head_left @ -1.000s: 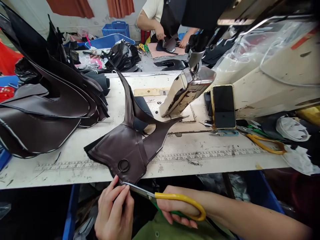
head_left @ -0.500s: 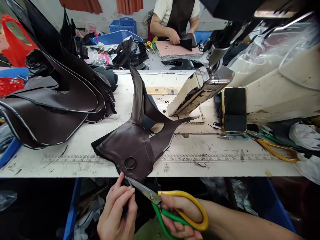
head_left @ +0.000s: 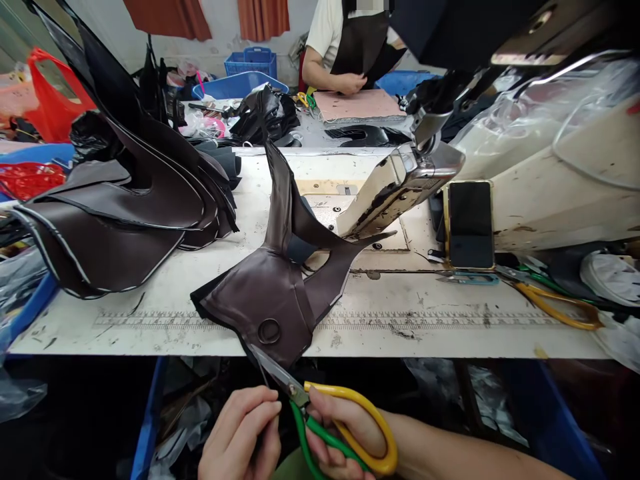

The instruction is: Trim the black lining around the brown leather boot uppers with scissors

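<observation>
A dark brown leather-like piece [head_left: 265,287] with a small ring-shaped item [head_left: 269,331] on it lies at the front edge of the white table. My right hand [head_left: 340,427] grips scissors [head_left: 367,400] with one yellow and one green handle, blades pointing up and left at the piece's lower edge. Close by on the left, my left hand [head_left: 245,430] is closed, thumb and fingertips pinched on a thin strip [head_left: 263,371] that runs up toward the piece. The strip's lower end is hidden in the fingers.
Stacked brown pieces [head_left: 115,220] stand at left. A sewing machine head [head_left: 385,187] reaches over the table [head_left: 165,340]. On the right are a phone [head_left: 471,225], small snips [head_left: 470,279] and more scissors [head_left: 560,308]. A co-worker [head_left: 345,53] sits opposite.
My left hand has drawn slightly down and right, away from the piece's edge. The scissors have shifted a little left. The co-worker's hands have moved with the dark material off the pink board.
</observation>
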Demonstrator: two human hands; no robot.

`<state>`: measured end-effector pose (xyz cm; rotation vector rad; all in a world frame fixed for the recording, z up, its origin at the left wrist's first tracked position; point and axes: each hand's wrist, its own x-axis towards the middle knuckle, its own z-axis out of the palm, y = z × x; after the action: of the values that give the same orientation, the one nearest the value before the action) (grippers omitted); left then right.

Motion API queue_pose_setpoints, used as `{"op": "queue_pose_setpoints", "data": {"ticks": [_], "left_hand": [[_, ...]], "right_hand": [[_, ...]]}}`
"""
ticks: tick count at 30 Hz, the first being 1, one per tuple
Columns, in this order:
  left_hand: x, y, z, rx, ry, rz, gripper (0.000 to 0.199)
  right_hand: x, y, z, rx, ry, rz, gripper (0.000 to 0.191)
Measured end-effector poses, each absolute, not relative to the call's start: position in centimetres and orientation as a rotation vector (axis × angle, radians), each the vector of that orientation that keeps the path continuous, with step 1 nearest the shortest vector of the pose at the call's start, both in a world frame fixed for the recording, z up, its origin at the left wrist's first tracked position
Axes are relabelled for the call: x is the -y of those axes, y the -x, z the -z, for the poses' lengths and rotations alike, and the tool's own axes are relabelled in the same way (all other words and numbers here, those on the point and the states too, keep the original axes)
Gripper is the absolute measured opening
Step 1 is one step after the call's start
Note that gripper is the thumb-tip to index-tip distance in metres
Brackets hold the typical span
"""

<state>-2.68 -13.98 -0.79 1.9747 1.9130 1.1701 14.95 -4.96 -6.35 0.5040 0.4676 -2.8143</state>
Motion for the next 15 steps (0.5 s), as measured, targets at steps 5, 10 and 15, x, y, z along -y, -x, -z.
{"op": "queue_pose_setpoints", "data": {"ticks": [5, 10, 15], "left_hand": [[12.3, 5.9, -0.2, -2.158, -1.772, -0.904, 0.019], [10.4, 7.3, -1.3, -2.258, -2.125, -0.234, 0.02], [11.2, 5.9, -1.6, -2.147, -2.256, -0.447, 0.014]], "right_hand": [[5.7, -14.5, 5.8, -0.558, -0.656, 2.841, 0.073], [5.5, -14.6, 4.9, -0.781, -0.752, 2.778, 0.071], [5.8, -15.6, 4.5, -0.918, -0.8, 2.637, 0.075]]}}
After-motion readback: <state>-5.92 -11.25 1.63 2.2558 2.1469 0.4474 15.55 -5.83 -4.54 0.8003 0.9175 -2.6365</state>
